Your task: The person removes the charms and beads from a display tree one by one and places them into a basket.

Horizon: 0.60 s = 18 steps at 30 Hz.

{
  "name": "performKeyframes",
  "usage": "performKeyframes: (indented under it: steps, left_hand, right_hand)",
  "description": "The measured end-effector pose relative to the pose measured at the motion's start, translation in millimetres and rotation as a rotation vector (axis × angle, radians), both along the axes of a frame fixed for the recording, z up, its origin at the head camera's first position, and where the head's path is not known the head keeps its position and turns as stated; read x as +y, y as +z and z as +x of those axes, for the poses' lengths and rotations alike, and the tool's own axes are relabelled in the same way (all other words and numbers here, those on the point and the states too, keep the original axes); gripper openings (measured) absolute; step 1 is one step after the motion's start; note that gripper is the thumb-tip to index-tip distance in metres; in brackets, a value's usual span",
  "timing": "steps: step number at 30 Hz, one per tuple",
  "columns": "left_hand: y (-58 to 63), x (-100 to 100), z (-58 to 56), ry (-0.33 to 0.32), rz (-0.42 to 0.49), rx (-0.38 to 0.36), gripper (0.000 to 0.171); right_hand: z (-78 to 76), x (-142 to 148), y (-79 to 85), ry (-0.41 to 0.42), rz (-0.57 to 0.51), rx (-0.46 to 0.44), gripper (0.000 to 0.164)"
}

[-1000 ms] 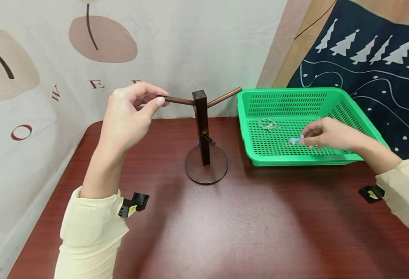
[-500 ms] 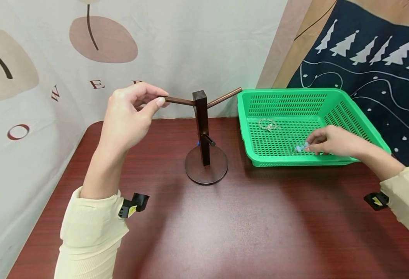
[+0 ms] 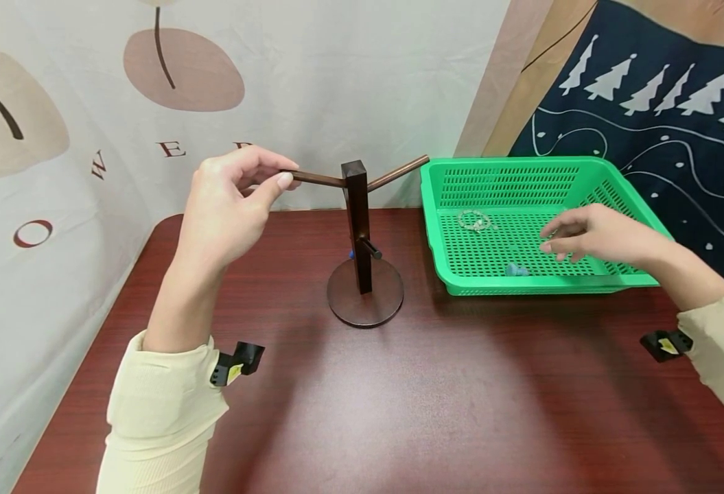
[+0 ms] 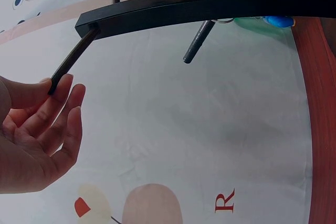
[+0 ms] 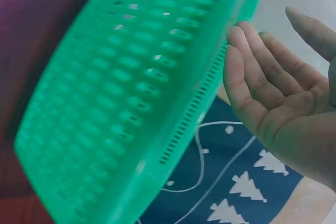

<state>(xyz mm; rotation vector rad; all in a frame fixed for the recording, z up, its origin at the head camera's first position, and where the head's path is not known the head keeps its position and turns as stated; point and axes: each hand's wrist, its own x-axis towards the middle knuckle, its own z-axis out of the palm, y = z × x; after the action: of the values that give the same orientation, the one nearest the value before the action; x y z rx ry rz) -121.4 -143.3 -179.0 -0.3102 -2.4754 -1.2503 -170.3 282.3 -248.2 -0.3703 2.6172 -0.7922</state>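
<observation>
The left hand [image 3: 226,202] pinches one peg [image 3: 318,179] of the dark stand [image 3: 357,219] on the bench [image 3: 362,405], while the right hand [image 3: 596,234], relaxed and holding nothing, is over the green basket [image 3: 534,283] containing a blue object [image 3: 516,270].

Stand [image 3: 357,233] looks smooth and kinda satiny, basket [image 3: 541,283] is shiny plastic, tabletop [image 3: 399,398] is super glossy wood grain, sleeve [image 3: 158,412] is matt ribbed cloth.

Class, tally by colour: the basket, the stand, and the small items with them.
Green: 1 (basket)
Dark brown: 1 (stand)
Blue: 2 (trinket in the basket, partly hidden item at the stand)
Pale: 1 (beaded loop)
Total: 5
</observation>
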Motion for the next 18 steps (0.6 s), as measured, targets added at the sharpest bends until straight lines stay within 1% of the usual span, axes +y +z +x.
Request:
performKeyframes:
  steps: [3,10,14,18]
  left_hand:
    - [0.2,0.1,0.1,0.000,-0.001,0.003,0.014]
    - [0.0,-0.2,0.3,0.003,-0.004,0.007,0.014]
    - [0.2,0.0,0.3,0.004,0.000,0.006,0.014]
    - [0.6,0.5,0.2,-0.001,0.006,0.003,0.014]
  right_hand:
    - [-1.4,-4.2,7.8,-0.015,-0.016,0.025,0.037]
    - [-6.6,-20.8,22.6,-0.010,-0.079,0.063,0.035]
    - [-8.3,-33.9,28.6,0.020,-0.117,0.082,0.032]
    - [-10.2,-48.3,32.8,0.042,-0.144,0.082,0.032]
